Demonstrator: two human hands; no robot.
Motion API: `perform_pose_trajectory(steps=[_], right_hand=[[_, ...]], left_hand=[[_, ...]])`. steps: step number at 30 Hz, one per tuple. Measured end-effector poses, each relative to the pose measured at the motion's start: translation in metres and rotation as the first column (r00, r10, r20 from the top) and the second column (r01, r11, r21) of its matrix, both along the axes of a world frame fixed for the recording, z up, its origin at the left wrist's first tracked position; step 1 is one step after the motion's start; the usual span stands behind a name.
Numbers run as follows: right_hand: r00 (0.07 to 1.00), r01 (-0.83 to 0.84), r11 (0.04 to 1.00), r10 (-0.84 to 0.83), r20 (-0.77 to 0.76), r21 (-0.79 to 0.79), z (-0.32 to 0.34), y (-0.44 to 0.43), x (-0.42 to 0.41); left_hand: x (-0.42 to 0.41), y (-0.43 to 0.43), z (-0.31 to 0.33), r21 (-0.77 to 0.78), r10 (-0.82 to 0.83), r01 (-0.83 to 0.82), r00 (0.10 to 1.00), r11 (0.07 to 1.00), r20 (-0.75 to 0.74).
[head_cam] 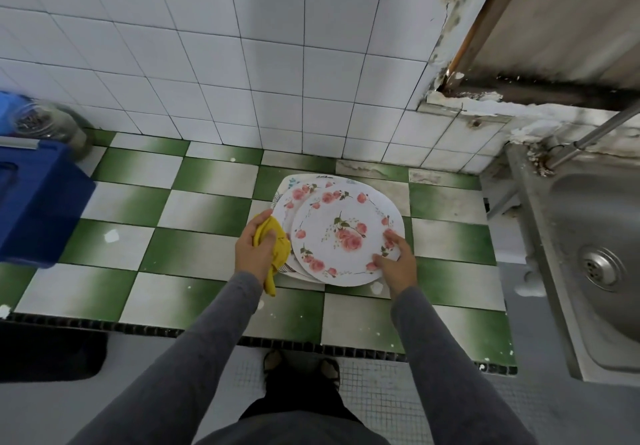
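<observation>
A stack of white plates with pink rose patterns sits on the green and white checkered counter [194, 209]. The top plate [346, 233] lies shifted toward me and to the right over the plates below [294, 198]. My right hand [396, 264] holds the top plate's near right rim, thumb on its face. My left hand [254, 247] grips a bunched yellow cloth [278, 254] at the left edge of the stack, with a tail of cloth hanging down.
A blue plastic crate [38, 202] stands on the counter's left end, with a glass jar [48, 126] behind it. A steel sink [595, 254] with a drain lies to the right. White tiled wall behind; damaged plaster at the upper right.
</observation>
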State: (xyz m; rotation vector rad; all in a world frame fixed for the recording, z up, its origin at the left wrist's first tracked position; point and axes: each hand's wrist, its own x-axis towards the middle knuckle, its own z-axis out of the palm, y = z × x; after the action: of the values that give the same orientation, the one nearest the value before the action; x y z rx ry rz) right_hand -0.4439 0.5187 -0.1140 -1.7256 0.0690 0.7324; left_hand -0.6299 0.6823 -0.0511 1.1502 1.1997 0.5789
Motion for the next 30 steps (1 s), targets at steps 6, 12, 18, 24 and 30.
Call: perform_pose_trajectory(steps=[6, 12, 18, 24, 30], right_hand=[[0.999, -0.025, 0.995, 0.021, 0.043, 0.092, 0.017, -0.013, 0.012], [0.998, -0.005, 0.987, -0.005, 0.058, 0.162, 0.030, -0.015, 0.009], [0.999, 0.034, 0.978, -0.039, 0.019, 0.204, 0.045, -0.008, -0.003], [0.998, -0.017, 0.988, 0.009, 0.055, 0.154, 0.060, 0.004, -0.007], [0.991, -0.055, 0.977, 0.028, 0.129, 0.204, 0.096, 0.021, -0.010]], left_hand=[[0.005, -0.011, 0.003, -0.018, 0.024, -0.024, 1.000, 1.000, 0.012], [0.008, -0.020, 0.010, -0.046, 0.052, -0.049, 0.996, 0.998, 0.071], [0.007, -0.024, 0.023, -0.043, 0.091, -0.086, 0.990, 0.995, 0.107], [0.006, -0.020, 0.031, 0.009, 0.043, -0.043, 0.995, 0.999, 0.087], [0.010, -0.009, 0.038, 0.014, 0.010, -0.011, 0.996, 1.000, 0.093]])
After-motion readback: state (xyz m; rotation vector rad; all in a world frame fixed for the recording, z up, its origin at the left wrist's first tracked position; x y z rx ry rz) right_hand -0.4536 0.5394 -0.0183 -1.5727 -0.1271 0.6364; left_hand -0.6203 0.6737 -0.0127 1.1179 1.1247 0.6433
